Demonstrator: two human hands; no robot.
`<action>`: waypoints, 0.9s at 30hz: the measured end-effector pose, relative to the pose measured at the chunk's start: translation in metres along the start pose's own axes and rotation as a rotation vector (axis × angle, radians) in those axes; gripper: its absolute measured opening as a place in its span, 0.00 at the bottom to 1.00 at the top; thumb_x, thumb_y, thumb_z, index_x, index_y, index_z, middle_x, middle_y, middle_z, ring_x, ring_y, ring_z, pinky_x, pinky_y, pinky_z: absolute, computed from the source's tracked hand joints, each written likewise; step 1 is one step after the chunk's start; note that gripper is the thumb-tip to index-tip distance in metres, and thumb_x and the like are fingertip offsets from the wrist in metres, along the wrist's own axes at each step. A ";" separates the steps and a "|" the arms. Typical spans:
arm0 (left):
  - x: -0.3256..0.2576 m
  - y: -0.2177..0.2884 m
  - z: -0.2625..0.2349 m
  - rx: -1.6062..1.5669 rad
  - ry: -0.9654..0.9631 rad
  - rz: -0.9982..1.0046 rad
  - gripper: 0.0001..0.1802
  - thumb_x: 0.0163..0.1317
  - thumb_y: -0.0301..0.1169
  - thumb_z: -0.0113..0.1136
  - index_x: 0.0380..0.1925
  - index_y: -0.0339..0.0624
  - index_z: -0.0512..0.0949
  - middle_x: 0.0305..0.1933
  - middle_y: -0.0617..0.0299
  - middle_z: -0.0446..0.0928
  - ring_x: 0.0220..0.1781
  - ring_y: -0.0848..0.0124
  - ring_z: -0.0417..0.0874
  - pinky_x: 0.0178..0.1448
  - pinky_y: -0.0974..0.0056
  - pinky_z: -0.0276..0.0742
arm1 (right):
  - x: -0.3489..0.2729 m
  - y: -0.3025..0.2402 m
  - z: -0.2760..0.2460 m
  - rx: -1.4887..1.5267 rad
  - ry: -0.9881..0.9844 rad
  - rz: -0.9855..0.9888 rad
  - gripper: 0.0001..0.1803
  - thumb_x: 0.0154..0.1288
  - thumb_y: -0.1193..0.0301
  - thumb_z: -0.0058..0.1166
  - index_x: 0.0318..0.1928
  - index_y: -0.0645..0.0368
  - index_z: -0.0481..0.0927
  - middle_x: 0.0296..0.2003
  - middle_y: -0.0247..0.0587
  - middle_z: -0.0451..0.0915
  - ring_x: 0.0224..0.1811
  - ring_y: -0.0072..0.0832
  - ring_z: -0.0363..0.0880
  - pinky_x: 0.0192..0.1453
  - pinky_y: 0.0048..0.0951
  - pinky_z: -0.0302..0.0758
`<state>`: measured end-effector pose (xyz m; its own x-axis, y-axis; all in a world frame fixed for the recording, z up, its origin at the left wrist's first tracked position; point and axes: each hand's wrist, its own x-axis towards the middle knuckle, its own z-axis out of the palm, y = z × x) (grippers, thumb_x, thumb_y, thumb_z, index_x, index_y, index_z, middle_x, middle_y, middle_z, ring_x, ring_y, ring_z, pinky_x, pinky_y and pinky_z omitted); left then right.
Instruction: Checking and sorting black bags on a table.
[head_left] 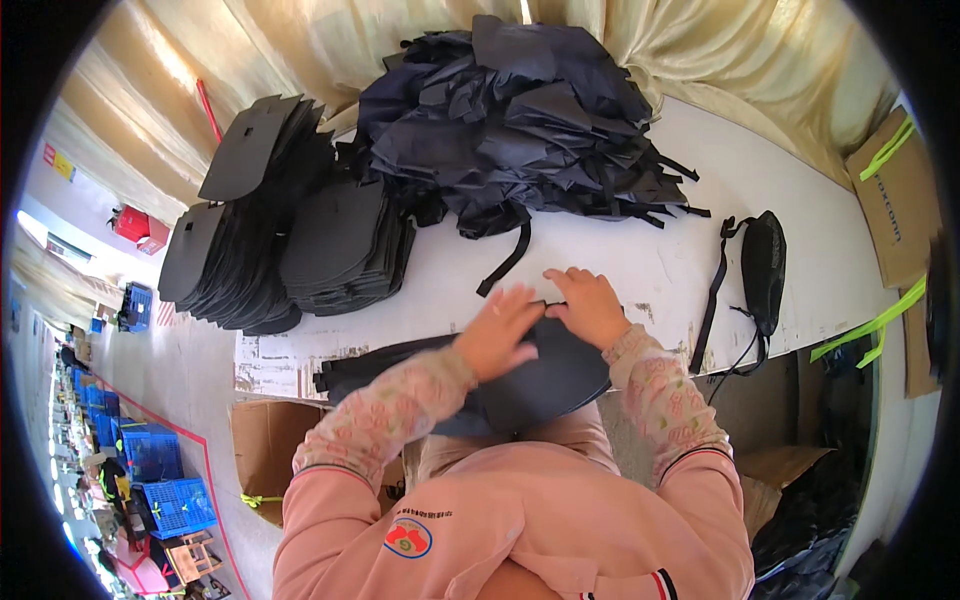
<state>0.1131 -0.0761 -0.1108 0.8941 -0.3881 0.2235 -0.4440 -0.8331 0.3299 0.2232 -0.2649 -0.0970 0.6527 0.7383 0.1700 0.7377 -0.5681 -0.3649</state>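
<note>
A black fabric piece [545, 385] lies across the table's near edge and over my lap, with a strap end sticking out at its left. My left hand [500, 330] is over its upper part, fingers apart and slightly blurred; whether it touches the fabric I cannot tell. At the piece's far edge is my right hand [590, 305], its thumb by the edge and its index finger stretched out apart from the thumb. Neither hand visibly grips anything. Beyond my hands, a loose black strap [507, 258] hangs out from a big heap of black fabric pieces [510, 125].
Stacks of flat black panels [345, 245] stand at the table's left. On the right lies a slim black pouch [763, 270] with a strap. Cardboard boxes [893, 200] stand at the far right, and an open carton [265, 450] sits below the table's left. Blue crates [178, 505] line the floor.
</note>
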 end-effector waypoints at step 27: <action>-0.026 -0.015 -0.015 -0.795 0.617 -0.411 0.40 0.53 0.20 0.63 0.66 0.41 0.57 0.59 0.53 0.69 0.60 0.63 0.73 0.65 0.61 0.68 | 0.010 -0.120 -0.011 0.700 0.355 -0.297 0.09 0.54 0.76 0.62 0.38 0.54 0.81 0.27 0.36 0.76 0.34 0.38 0.72 0.42 0.34 0.69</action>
<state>0.0954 -0.0475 -0.1076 0.8982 0.3119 0.3097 -0.2271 -0.2741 0.9345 0.1428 -0.1935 -0.0418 0.5500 0.5967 0.5844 0.6865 0.0755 -0.7232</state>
